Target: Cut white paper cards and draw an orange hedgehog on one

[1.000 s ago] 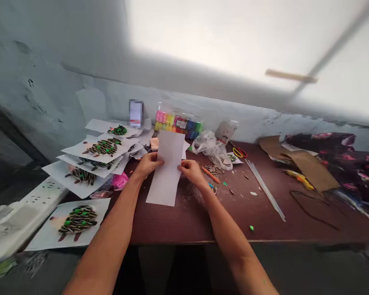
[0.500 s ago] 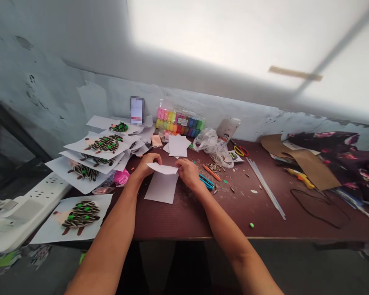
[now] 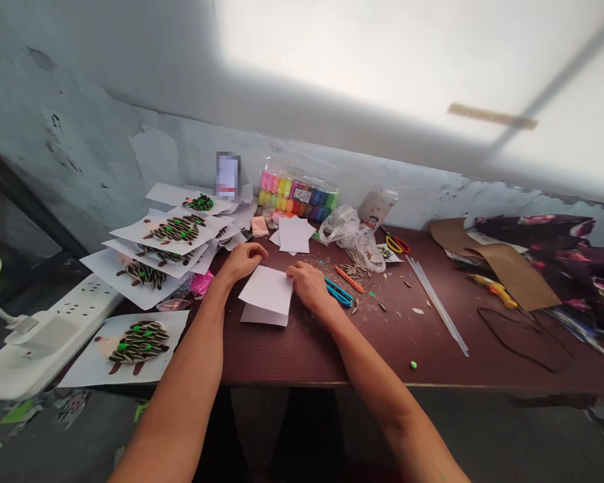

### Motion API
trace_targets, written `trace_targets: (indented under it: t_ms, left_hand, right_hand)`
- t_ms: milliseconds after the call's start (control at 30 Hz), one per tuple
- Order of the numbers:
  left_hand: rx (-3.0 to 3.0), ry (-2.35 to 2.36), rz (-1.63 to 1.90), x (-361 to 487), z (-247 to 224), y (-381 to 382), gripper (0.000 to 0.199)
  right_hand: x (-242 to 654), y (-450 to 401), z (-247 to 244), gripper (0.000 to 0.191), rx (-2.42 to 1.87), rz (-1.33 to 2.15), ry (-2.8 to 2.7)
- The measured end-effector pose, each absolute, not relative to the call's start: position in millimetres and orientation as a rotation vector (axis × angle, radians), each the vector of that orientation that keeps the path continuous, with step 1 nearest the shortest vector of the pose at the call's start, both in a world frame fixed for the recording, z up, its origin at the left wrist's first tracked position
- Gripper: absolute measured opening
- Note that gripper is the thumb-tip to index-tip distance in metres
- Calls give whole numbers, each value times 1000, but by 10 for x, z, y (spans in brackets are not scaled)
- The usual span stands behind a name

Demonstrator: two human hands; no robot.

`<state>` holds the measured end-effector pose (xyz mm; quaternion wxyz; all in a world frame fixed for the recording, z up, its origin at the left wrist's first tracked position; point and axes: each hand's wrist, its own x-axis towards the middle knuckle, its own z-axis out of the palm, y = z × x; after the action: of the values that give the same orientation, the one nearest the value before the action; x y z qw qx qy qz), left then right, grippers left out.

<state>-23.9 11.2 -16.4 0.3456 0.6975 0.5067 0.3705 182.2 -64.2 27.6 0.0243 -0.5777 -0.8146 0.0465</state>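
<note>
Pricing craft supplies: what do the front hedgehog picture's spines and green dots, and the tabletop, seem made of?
The spines look like sunflower seed shells: striped, teardrop-shaped, dull. The green dots seem smooth modelling clay, hard to confirm. The tabletop looks like film-faced plywood, reddish-brown, finely dimpled.

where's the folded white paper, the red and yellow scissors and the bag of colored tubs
folded white paper (image 3: 266, 290), head view, top flap
red and yellow scissors (image 3: 403, 245), head view, red handle loop
bag of colored tubs (image 3: 298, 196), head view, middle of the bag front
</note>
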Motion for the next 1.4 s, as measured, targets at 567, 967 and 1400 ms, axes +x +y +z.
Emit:
trace_targets:
  t_ms: [567, 967, 1400]
  left_hand:
    - [1906, 1214, 661, -187, -157, 68, 21]
    - [2015, 1299, 651, -152, -157, 78, 17]
    - [2144, 1446, 632, -113, -158, 38, 6]
  right_hand:
    - [1782, -742, 298, 29, -1790, 62, -2589]
    - [1561, -868, 101, 36, -1456, 35, -2668]
    - [1523, -909, 11, 38, -1489, 73, -2587]
